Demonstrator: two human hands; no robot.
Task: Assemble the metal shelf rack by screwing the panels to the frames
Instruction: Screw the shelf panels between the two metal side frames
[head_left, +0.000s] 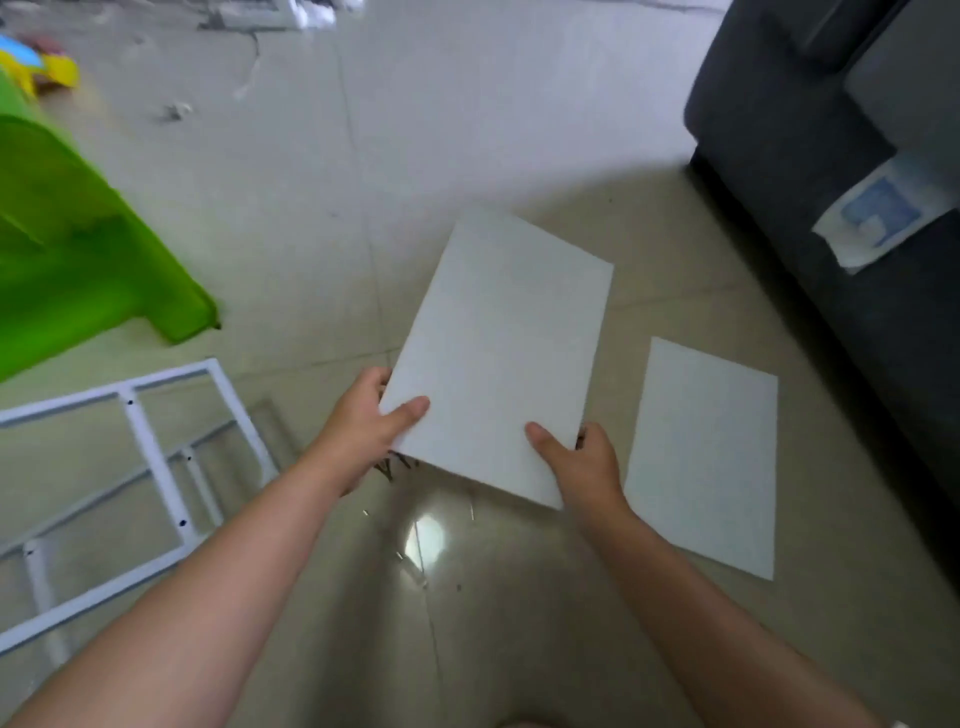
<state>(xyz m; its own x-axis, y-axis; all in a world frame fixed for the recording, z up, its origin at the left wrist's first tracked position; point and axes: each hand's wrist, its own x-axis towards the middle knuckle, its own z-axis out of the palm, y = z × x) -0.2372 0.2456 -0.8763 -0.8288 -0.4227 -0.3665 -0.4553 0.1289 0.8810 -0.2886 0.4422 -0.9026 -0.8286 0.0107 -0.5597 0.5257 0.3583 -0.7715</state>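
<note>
Nearest, two bare forearms reach forward over the tiled floor (467, 130). The left hand (363, 423) grips the near left corner of a white panel (498, 353), thumb on top and fingers underneath. The right hand (582, 462) grips the near right corner the same way. The panel is held tilted just above the floor, its far end pointing away from the person.

Beneath the near edge of the held panel, a small cluster of dark screws (395, 467) lies on the floor; the count cannot be determined. A second panel (706, 457) lies flat on the floor just beside the right hand, apart from the first.

To the left, white metal frames (156, 467) lie flat, apparently two, one stacked over the other. Empty screw holes are visible in the crossbars.

Status, as judged: no panel is attached to a frame. All screwing remains. Panels counted: two. No screwdriver is visible.

Farther off stand a green plastic stool (78, 249) on the left and a dark sofa (831, 156) on the right, with a blue-and-white packet (878, 213) resting on it.
</note>
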